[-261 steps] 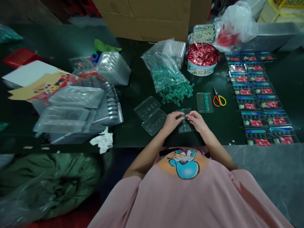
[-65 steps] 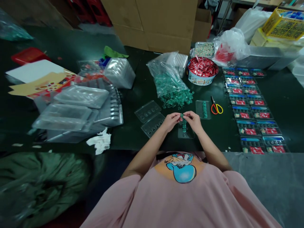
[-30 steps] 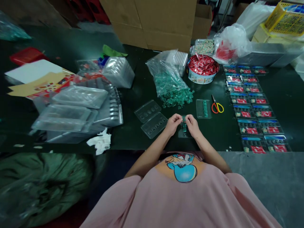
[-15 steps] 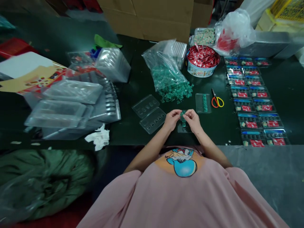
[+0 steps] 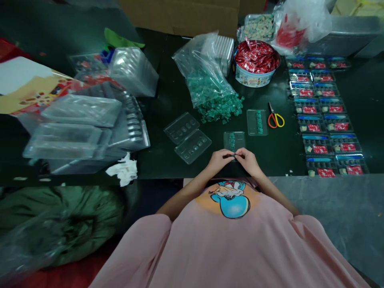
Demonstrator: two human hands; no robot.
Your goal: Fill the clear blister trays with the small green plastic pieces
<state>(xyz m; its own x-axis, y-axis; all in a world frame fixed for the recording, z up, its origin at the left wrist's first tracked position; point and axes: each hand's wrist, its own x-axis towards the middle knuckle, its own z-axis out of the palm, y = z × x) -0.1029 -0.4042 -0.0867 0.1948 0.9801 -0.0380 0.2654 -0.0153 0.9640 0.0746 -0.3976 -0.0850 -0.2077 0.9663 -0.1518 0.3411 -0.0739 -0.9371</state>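
Note:
Close to the table's front edge, my left hand (image 5: 221, 161) and my right hand (image 5: 249, 161) meet with their fingertips pinched together. Whatever is between them is too small to make out. Under and just beyond the fingers lies a clear plastic blister tray (image 5: 240, 138), with a column of small green pieces (image 5: 232, 140) in it; my hands cover its near end. A second clear tray (image 5: 253, 122) with green pieces lies beyond it to the right. Left of my hands rests an unfolded clear blister pack (image 5: 193, 147) with no green pieces in its cavities.
A clear bag (image 5: 202, 76) spills a heap of green pieces (image 5: 220, 108) near a round tin (image 5: 255, 79) of red packets. Scissors (image 5: 275, 119) lie to the right, before rows of filled packs (image 5: 318, 128). Stacked clear plastic shells (image 5: 81, 112) and crumpled tissue (image 5: 124, 170) occupy the left.
Both hands have moved down the tray towards my body, uncovering the green pieces at its far end. Their fingertips have come together. The view has shifted slightly.

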